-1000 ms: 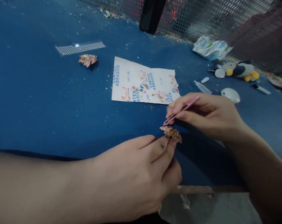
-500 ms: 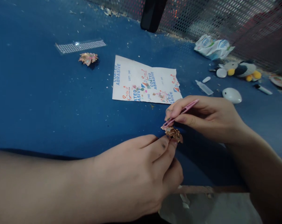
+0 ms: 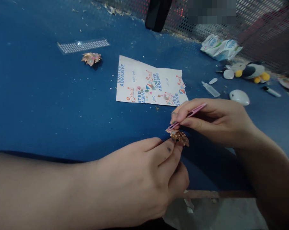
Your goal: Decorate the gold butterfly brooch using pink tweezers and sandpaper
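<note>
My left hand (image 3: 146,172) is closed, its fingertips pinching a small gold-coloured metal flower ornament (image 3: 180,137) near the table's front edge. Between thumb and fingers, my right hand (image 3: 211,123) grips pink tweezers (image 3: 195,110). The tips of the tweezers are at the ornament's upper left petal; whether they hold a tiny piece there I cannot make out. Just beyond my hands lies a sheet of abrasive paper (image 3: 127,76), printed side up, with several small coloured flakes scattered on it. A second gold and pink ornament (image 3: 91,58) rests farther left on the table.
Behind that ornament lies a strip of small beads (image 3: 84,46). To the right are a small clear tube (image 3: 210,89), a white rounded case (image 3: 239,97), a plush toy (image 3: 252,71), a marker (image 3: 271,91) and a wipes packet (image 3: 219,48). A black object (image 3: 158,16) stands against the mesh panel.
The whole view has shifted very slightly. Both hands keep their grips, and the tweezers' tips stay at the same petal of the ornament.
</note>
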Motion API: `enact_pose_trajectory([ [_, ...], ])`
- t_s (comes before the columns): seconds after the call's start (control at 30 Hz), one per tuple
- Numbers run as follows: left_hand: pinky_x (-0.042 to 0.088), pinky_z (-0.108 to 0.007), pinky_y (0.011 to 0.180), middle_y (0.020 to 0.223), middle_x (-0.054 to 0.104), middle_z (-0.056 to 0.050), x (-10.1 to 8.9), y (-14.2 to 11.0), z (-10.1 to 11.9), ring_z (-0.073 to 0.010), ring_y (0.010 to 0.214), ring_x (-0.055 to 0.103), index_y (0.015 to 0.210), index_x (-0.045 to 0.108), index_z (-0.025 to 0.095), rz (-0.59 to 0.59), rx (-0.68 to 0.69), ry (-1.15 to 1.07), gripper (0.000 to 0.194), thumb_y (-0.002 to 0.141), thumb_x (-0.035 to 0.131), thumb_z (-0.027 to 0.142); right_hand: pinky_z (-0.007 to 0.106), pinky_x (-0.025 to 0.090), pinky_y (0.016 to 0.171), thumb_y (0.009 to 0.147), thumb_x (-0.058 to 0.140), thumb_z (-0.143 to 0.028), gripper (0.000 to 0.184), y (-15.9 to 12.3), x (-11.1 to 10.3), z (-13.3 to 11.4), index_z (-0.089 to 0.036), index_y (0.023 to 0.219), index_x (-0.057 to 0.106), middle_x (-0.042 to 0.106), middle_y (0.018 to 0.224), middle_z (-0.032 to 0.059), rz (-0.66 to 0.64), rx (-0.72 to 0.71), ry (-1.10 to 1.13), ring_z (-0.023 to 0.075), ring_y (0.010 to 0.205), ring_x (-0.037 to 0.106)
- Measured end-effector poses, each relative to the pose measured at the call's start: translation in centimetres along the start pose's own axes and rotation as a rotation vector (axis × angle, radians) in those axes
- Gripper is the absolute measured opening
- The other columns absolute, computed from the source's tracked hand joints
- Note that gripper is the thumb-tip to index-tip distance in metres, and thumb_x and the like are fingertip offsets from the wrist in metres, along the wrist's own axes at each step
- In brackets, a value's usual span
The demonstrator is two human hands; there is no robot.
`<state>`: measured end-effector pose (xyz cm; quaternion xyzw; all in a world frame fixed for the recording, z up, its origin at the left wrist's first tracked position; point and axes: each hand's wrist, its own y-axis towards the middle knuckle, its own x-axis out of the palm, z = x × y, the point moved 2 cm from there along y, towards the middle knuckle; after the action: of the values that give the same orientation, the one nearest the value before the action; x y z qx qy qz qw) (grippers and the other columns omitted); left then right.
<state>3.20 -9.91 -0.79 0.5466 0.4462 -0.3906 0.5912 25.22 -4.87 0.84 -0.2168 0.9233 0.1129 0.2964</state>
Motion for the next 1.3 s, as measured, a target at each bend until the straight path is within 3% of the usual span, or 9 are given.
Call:
enact_pose_trajectory([
  [0.27,0.05,-0.046,0.112,0.146,0.061,-0.02,0.1,-0.1,0.0,-0.0364,0.14,0.055,0.138,0.061,0.005,-0.001,0.019,0.009,0.047,0.105,0.039,0.029,0.037,0.06,0.071,0.089,0.076,-0.028,0.006,-0.3,-0.3,0.1,-0.032,0.093,0.079,0.077,0.09,0.0014,-0.008,0.012,-0.031,0.0216,0.079,0.074],
  [0.5,0.05,-0.045,0.113,0.15,0.057,-0.022,0.1,0.0,0.0,-0.0344,0.141,0.054,0.137,0.062,0.006,0.008,-0.008,0.016,0.047,0.105,0.04,0.034,0.035,0.063,0.073,0.09,0.075,-0.023,0.011,-0.2,-0.1,0.4,-0.032,0.095,0.078,0.078,0.088,0.0004,0.034,0.011,0.135,0.0199,0.08,0.076],
  [0.83,0.052,-0.045,0.11,0.147,0.06,-0.02,0.1,0.0,0.0,-0.0353,0.14,0.055,0.137,0.062,0.006,-0.002,0.004,0.011,0.047,0.105,0.039,0.032,0.035,0.064,0.074,0.088,0.076,-0.02,0.013,-0.3,0.0,0.3,-0.031,0.095,0.079,0.078,0.09,0.0006,0.008,0.0,0.102,0.0203,0.081,0.076],
  [1.13,0.051,-0.044,0.109,0.148,0.06,-0.021,0.1,0.1,0.0,-0.0349,0.144,0.051,0.133,0.064,0.006,-0.007,0.005,0.002,0.045,0.104,0.042,0.032,0.038,0.061,0.065,0.087,0.077,-0.017,0.014,0.0,-0.9,0.6,-0.025,0.099,0.078,0.075,0.089,0.0046,0.295,-0.139,0.208,0.0209,0.074,0.074],
  [1.3,0.052,-0.044,0.107,0.144,0.062,-0.02,-0.1,0.1,0.0,-0.0359,0.145,0.049,0.128,0.065,0.009,-0.016,-0.04,-0.045,0.044,0.104,0.042,0.038,0.037,0.059,0.067,0.09,0.074,-0.026,0.012,-0.4,-2.3,1.6,-0.025,0.101,0.079,0.075,0.086,0.0055,0.192,-0.107,0.257,0.0216,0.076,0.072],
])
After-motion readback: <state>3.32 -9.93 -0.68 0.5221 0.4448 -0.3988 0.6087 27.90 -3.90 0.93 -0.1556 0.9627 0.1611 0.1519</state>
